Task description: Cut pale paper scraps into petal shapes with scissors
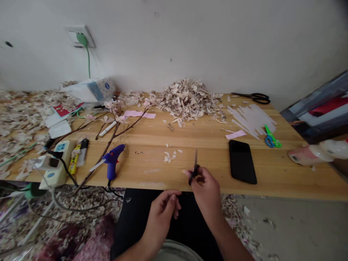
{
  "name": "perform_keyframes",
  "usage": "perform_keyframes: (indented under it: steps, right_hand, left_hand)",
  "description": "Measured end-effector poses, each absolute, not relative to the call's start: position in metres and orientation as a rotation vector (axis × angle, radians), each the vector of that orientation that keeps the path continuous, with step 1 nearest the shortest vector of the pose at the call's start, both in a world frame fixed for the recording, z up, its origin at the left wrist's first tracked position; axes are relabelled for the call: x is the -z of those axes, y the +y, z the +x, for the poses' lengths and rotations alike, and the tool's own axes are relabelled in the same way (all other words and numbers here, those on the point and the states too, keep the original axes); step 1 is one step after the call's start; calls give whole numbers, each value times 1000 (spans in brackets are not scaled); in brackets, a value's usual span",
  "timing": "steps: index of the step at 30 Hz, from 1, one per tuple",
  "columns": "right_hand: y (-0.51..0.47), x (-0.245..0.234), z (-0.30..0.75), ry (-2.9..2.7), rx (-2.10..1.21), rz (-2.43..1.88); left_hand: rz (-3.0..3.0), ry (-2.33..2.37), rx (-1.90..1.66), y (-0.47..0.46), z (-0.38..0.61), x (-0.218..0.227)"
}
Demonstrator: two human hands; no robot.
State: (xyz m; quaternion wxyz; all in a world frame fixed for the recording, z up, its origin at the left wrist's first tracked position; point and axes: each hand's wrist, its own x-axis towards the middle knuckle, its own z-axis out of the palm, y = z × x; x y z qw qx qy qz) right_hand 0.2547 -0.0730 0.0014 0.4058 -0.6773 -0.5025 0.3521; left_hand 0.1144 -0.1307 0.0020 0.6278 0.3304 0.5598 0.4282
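While the right hand (205, 186) grips small black scissors (194, 168), blades upright and pointing away over the counter (272, 181) edge, the left hand (163, 208) hangs near, loosely curled, apparently empty.

Three pairs of scissors — a black pair in the right hand (206, 188), a black pair (255, 97) by the wall, a green-and-blue pair (272, 139). One glue gun (112, 161), one phone (241, 161), one power strip (56, 163), one tissue pack (91, 90) — and two pink paper strips (140, 114) (235, 135).
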Motion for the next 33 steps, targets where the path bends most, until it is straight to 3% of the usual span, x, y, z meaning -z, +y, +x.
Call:
perform_keyframes:
  steps: [7,14,19,33]
  right_hand:
    - [-3,8,220,-1475,-889,-1576]
    - [13,29,250,-1302,-768,-1548]
    - [19,45,269,-1040,-740,-1476]
    - [25,51,266,-938,-853,-1376]
  left_hand:
    - [1028,1350,-890,-125,100,-2]
    - [1971,1530,-879,-85,52,6]
    - [2495,1477,-477,-50,46,15]
    - [2653,1253,-412,11,92,26]
